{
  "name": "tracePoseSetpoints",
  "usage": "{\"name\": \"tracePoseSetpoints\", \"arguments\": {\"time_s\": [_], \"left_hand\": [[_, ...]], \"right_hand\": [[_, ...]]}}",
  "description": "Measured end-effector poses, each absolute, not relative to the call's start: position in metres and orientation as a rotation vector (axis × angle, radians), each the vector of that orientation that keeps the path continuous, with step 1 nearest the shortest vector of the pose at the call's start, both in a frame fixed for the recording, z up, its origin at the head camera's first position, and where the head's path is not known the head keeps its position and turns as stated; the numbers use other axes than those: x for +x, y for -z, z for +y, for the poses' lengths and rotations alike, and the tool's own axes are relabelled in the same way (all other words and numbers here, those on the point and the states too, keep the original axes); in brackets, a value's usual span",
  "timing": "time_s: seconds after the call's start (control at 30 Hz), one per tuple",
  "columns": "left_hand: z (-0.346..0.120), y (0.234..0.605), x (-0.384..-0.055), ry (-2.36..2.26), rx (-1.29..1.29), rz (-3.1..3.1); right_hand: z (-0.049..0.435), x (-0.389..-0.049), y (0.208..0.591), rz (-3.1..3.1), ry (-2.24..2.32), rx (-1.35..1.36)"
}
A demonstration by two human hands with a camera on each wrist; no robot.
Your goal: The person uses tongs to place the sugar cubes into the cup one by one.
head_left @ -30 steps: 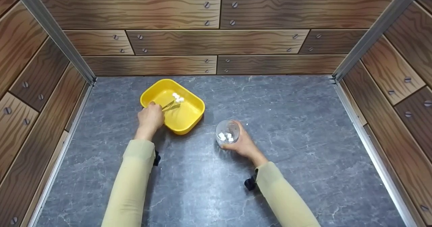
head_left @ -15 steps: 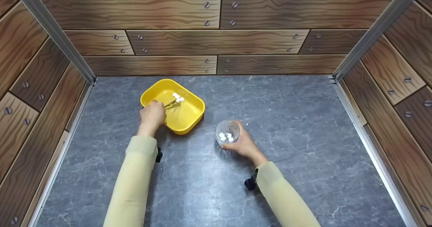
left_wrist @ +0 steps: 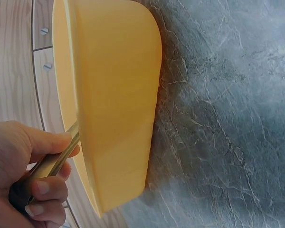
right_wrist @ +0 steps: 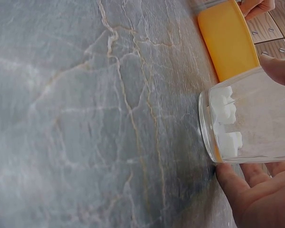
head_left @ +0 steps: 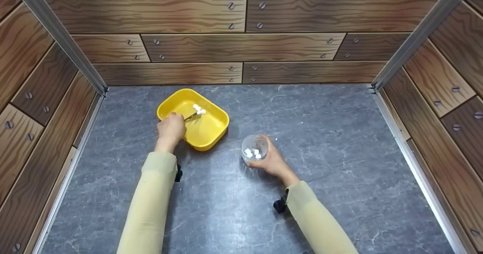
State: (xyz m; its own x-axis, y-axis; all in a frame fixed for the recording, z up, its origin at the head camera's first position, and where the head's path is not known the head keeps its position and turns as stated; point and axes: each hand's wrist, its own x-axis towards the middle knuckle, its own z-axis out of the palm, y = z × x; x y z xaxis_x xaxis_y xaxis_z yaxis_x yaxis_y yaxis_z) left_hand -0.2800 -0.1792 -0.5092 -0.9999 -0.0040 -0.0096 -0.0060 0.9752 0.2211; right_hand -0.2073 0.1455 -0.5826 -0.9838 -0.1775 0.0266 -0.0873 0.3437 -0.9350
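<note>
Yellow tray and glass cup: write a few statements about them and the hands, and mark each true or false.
1. The left hand grips metal tongs that reach into the yellow tray. True.
2. The glass cup is empty. False: several white cubes lie in it.
3. The right hand holds the glass cup on the grey table. True.
4. The cup stands inside the tray. False: it stands on the table, beside the tray and apart from it.
5. White cubes lie in the tray near the tong tips. True.
</note>
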Motion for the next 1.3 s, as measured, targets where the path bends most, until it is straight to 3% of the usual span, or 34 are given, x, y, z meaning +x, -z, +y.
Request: {"name": "tracePoseSetpoints", "arguments": {"time_s": [0.5,1.3], "left_hand": [[-0.184,0.513,-0.276,-0.397,-0.054,3.164],[-0.191,0.507,-0.233,-0.564,-0.111,3.259]], "right_hand": [[0.147,-0.207,0.581,2.531,1.684,-0.247],[0.148,-0.209,0.583,2.52,1.692,-0.25]]}}
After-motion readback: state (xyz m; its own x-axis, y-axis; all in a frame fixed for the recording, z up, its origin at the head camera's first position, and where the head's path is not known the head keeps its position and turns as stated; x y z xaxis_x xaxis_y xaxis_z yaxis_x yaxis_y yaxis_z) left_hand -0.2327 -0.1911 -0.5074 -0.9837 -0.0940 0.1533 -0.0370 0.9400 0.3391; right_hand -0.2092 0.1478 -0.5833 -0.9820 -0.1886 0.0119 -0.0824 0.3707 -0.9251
